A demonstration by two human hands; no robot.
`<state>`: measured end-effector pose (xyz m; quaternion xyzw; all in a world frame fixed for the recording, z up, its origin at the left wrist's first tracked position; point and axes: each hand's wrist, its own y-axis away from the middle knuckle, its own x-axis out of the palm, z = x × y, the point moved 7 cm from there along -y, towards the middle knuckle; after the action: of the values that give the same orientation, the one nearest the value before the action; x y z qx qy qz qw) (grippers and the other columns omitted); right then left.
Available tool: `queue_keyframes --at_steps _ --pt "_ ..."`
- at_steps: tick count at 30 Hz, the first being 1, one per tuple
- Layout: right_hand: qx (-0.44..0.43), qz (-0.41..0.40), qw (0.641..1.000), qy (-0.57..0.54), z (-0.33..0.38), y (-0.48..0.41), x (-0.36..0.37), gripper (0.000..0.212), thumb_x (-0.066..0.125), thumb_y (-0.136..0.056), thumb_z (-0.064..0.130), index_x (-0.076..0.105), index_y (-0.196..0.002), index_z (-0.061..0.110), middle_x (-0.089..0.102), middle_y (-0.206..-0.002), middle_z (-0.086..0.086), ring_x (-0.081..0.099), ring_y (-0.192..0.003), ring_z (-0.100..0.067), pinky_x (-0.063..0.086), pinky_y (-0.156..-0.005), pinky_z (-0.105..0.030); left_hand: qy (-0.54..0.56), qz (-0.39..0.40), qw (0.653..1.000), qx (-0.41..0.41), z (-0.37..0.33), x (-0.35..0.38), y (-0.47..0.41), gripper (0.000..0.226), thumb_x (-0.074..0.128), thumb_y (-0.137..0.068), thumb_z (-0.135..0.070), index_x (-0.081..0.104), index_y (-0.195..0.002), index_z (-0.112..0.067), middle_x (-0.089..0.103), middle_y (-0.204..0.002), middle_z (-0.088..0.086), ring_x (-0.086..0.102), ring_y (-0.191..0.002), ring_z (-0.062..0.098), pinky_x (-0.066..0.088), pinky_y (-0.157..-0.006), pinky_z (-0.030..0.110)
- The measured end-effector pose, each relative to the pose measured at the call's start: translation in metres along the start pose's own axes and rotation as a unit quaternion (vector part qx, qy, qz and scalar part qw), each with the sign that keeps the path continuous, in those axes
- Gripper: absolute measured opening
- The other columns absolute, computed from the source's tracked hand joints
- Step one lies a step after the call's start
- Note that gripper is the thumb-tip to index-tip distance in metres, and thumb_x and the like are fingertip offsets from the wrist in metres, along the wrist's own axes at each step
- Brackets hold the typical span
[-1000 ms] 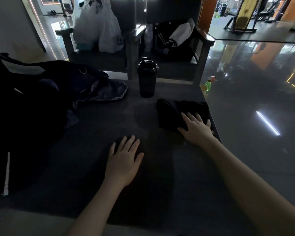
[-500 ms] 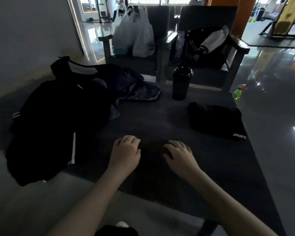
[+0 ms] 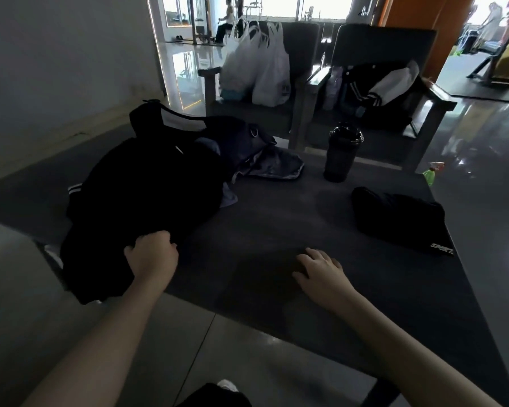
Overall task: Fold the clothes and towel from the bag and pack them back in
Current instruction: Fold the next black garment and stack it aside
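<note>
The black garment [image 3: 135, 201] lies heaped on the left of the table [image 3: 276, 218], in front of the bag [image 3: 238, 142]. It looks soft, limp and light, so I expect it to sag wherever I lift it. A hem or the shoulders would serve better than a fistful. My left hand [image 3: 152, 254] curls its fingers into the near edge, bunching cloth, forearm straight behind it. My right hand [image 3: 321, 267] rests on the table, fingers loosely spread, holding nothing.
</note>
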<state>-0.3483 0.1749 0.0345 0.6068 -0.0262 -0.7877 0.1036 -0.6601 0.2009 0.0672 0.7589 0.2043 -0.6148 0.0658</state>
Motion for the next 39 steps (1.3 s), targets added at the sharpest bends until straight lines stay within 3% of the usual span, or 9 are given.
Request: queue_keyframes --at_steps 4,8,13,16,20,22,26,33,39 --pt "-0.05 -0.012 0.997 -0.053 0.035 -0.013 -0.004 0.034 0.042 -0.098 0.034 0.054 -0.127 0.02 0.049 -0.136 0.001 0.04 -0.13 -0.019 0.031 -0.107 -0.04 0.115 0.023 0.984 0.134 -0.028 0.002 0.007 0.025 0.061 -0.09 -0.024 0.066 -0.105 -0.005 0.058 -0.114 0.008 0.054 -0.108 0.029 0.044 -0.088 0.039" --pt "-0.059 -0.028 0.97 -0.234 0.084 -0.03 -0.013 0.024 0.041 -0.1 0.029 0.063 -0.097 0.018 0.059 -0.089 0.002 0.054 -0.082 -0.014 0.047 -0.081 -0.034 0.22 0.098 0.949 0.206 -0.054 -0.004 0.032 0.019 0.06 -0.091 -0.021 0.059 -0.088 -0.001 0.057 -0.102 0.005 0.056 -0.101 0.026 0.042 -0.082 0.035" --pt "0.02 0.028 0.923 -0.382 0.125 -0.058 -0.012 0.052 0.036 -0.098 0.048 0.052 -0.133 0.012 0.058 -0.126 -0.005 0.053 -0.116 -0.021 0.039 -0.1 -0.031 0.298 0.142 0.899 0.287 -0.064 -0.008 0.052 0.008 0.06 -0.09 -0.015 0.062 -0.088 -0.008 0.061 -0.093 0.0 0.058 -0.089 0.014 0.045 -0.082 0.031" --pt "0.044 0.058 0.888 -0.454 0.138 -0.08 -0.004 0.046 0.053 -0.093 0.042 0.061 -0.121 0.007 0.065 -0.115 -0.007 0.061 -0.104 -0.021 0.048 -0.094 -0.035 0.314 0.161 0.883 0.309 -0.064 -0.006 0.06 0.007 0.06 -0.089 -0.013 0.064 -0.092 -0.008 0.062 -0.095 -0.002 0.059 -0.093 0.013 0.042 -0.08 0.024" --pt "0.024 0.009 0.921 -0.389 0.137 -0.095 -0.006 0.018 0.054 -0.092 0.014 0.059 -0.076 0.006 0.057 -0.073 -0.007 0.053 -0.068 -0.02 0.039 -0.061 -0.029 0.314 0.161 0.884 0.306 -0.056 -0.005 0.062 0.024 0.054 -0.095 -0.023 0.056 -0.073 -0.014 0.056 -0.08 -0.006 0.055 -0.082 0.012 0.041 -0.074 0.027" --pt "0.014 -0.032 0.936 -0.351 0.127 -0.092 -0.012 0.018 0.048 -0.094 0.013 0.061 -0.082 0.009 0.059 -0.077 -0.004 0.055 -0.07 -0.019 0.038 -0.06 -0.026 0.303 0.106 0.904 0.282 -0.043 -0.01 0.05 0.028 0.047 -0.097 -0.031 0.058 -0.073 -0.019 0.057 -0.082 -0.007 0.055 -0.086 0.013 0.043 -0.082 0.031" --pt "0.032 -0.071 0.963 -0.26 0.081 -0.073 -0.018 0.023 0.044 -0.096 0.016 0.063 -0.105 0.005 0.064 -0.099 -0.009 0.06 -0.09 -0.026 0.043 -0.07 -0.027 0.234 -0.023 0.95 0.207 -0.013 -0.023 0.025 0.023 0.053 -0.094 -0.02 0.063 -0.113 -0.012 0.058 -0.118 0.001 0.051 -0.113 0.017 0.043 -0.097 0.036" --pt "0.167 -0.126 0.96 -0.184 -0.035 -0.021 -0.031 0.018 0.044 -0.091 0.012 0.061 -0.087 0.009 0.064 -0.092 -0.012 0.056 -0.077 -0.025 0.044 -0.068 -0.031 0.137 -0.063 0.981 0.126 -0.003 -0.022 0.019 0.054 0.061 -0.088 -0.02 0.041 -0.138 -0.015 0.037 -0.144 0.003 0.034 -0.134 0.022 0.033 -0.105 0.042" --pt "0.287 -0.165 0.938 -0.1 -0.095 0.026 -0.058 0.023 0.042 -0.088 0.015 0.057 -0.103 0.006 0.06 -0.107 -0.018 0.055 -0.091 -0.035 0.04 -0.073 -0.035 0.037 -0.052 0.986 0.156 -0.033 -0.014 0.028 0.082 0.065 -0.084 -0.032 0.019 -0.149 -0.016 0.019 -0.156 0.006 0.021 -0.139 0.027 0.024 -0.11 0.046"
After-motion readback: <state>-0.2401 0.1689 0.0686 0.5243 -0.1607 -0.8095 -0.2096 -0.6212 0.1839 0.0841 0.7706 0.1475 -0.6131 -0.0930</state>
